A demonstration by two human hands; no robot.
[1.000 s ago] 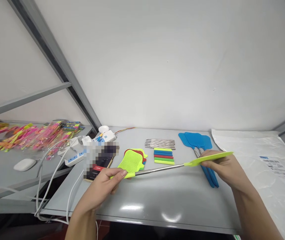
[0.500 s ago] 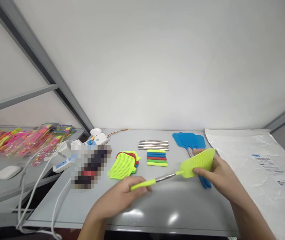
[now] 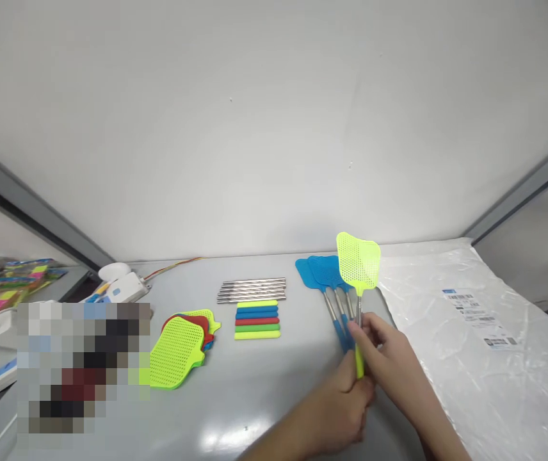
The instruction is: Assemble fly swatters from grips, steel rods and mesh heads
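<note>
hands and fly swatter above a grey table. the yellow-green fly swatter stood nearly upright toward the right of the view, its perforated head uppermost. the left hand was curled around the lower part of the handle; the right hand, just above it, pinched the swatter between thumb and fingers near the join of handle and metal shaft.

directly behind lay a fan of blue fly swatters, heads toward the wall. the raised swatter and the hands stood in front of them, hiding part of the rightmost head and the lower ends of the handles; whether hands and blue handles touched could not be told.

to the left, a row of metal rods lay behind six coloured handle grips, yellow-green, blue, red and green. farther left was an overlapping pile of swatter heads, a yellow-green one on top, beside a pixelated object of uncertain kind. behind that sat a white plug adapter. a white plastic mailing bag with a printed label covered the table's right side.
</note>
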